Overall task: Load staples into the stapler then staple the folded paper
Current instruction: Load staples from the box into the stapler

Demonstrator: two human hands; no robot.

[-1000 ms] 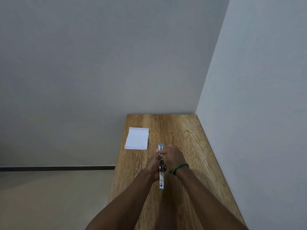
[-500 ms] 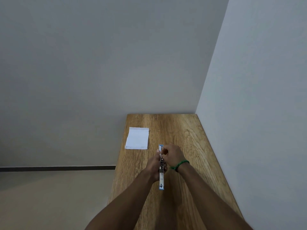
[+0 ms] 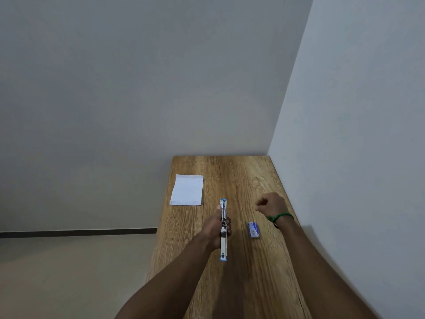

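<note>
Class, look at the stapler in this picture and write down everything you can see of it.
The stapler is long and narrow, shiny metal with blue plastic at both ends. It appears unfolded flat, lying lengthwise away from the person, above the wooden table. The left hand grips its middle, fingers curled around it. The right hand is apart from it. Whether staples sit inside cannot be told.

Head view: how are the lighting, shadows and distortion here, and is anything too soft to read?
Head view: dim, even light with no glare; soft shadows fall on the table under the arms and on the right wall; wide-angle bending curves the wall corner; the stapler in the left hand and the small box are too soft for print.
</note>
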